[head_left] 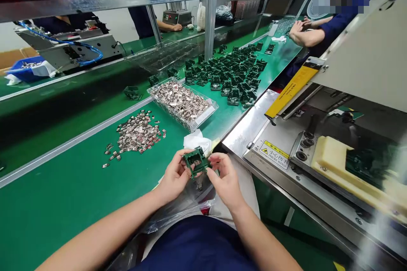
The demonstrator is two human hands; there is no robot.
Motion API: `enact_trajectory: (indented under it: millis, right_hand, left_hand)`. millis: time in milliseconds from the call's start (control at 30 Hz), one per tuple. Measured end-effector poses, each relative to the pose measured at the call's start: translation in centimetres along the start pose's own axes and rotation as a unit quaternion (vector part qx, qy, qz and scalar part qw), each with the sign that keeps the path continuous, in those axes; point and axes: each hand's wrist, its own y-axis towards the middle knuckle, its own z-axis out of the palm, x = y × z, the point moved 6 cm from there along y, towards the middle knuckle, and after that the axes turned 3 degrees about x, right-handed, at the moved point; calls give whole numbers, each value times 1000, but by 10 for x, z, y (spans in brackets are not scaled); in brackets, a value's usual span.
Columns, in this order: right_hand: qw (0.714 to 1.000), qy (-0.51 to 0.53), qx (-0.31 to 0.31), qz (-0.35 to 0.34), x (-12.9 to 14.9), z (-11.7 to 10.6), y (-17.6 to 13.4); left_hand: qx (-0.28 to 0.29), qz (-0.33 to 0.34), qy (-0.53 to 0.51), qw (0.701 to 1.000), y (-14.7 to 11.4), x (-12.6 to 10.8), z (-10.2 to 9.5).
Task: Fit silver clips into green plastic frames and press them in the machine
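Note:
Between my two hands, just past the table's near edge, is a dark green plastic frame (pixel 196 161) with a square opening. My left hand (pixel 175 174) grips its left side with thumb and fingers. At its right side, my right hand (pixel 225 177) has thumb and fingertips closed on the frame's edge; whether a small part is also pinched there I cannot tell. Beyond them lies a loose pile of small silvery metal pieces (pixel 137 132) on the green table (pixel 79 194). A clear plastic tray (pixel 192 126) full of similar pieces stands to its right.
Many similar green frames (pixel 232 74) are heaped farther back. To my right stands a machine (pixel 273 152) with a hand-injury warning label and a cream-coloured fixture (pixel 333 159). A metal post (pixel 210 17) supports the shelf above. A co-worker's hands (pixel 299 29) are at the far right.

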Motion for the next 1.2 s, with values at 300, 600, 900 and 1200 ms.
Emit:
enact_trajectory:
  millis: [300,600,900,1200]
  right_hand:
    - [956,-223,-60,-182,85,-137,-60]
    - [784,-158,-553,-235,120,-292,-156]
    - [866,-337,-359,-92,136,-315,-68]
    - [862,-440,-249,-24,132,-298,-54]
  left_hand:
    - [390,-15,46,919,50,-51,142]
    - [348,197,199,895,145,-92,315]
    - [258,68,42,963,142,-80,220]
    - [238,-114,185,947,112,35,69]
